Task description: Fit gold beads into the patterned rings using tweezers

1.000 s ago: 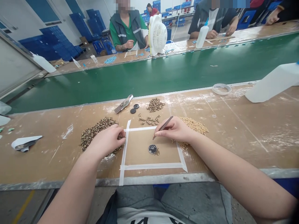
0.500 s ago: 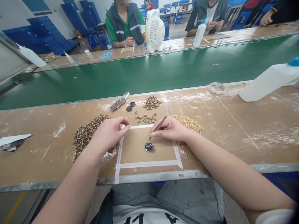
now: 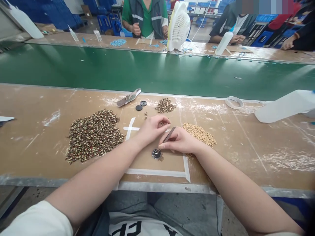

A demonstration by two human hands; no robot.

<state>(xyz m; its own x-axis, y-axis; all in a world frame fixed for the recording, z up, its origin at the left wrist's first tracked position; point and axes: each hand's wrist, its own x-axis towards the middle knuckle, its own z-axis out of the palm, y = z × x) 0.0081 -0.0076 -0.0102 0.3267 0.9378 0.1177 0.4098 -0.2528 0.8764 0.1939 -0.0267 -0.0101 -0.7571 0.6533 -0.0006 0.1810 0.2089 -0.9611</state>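
My right hand (image 3: 178, 141) grips dark metal tweezers (image 3: 169, 135), slanted down so that their tip meets a small round black dish (image 3: 156, 154). A little pale liquid-like mark and small bits show in the dish. My left hand (image 3: 155, 127) is just beyond, its fingers curled and thumb and forefinger drawn together over the small gold-coloured pieces (image 3: 161, 124). Anything between those fingertips is hidden. Both hands are above a square marked with white tape (image 3: 157, 172). A small brown stain (image 3: 161, 158) is beside the dish.
Dark, curved small parts form a big pile (image 3: 95, 136) at left; tan beads (image 3: 199, 133) lie at right. Behind are a smaller gold pile (image 3: 165, 105), black discs (image 3: 139, 107), a tape roll (image 3: 234, 102) and a white bottle (image 3: 283, 106). Across the green belt (image 3: 110, 72), people sit by a fan (image 3: 178, 28).
My left hand has moved right, from beside the big dark pile to over the small gold pieces. The tweezers' tip has come down into the dish. The view has shifted.
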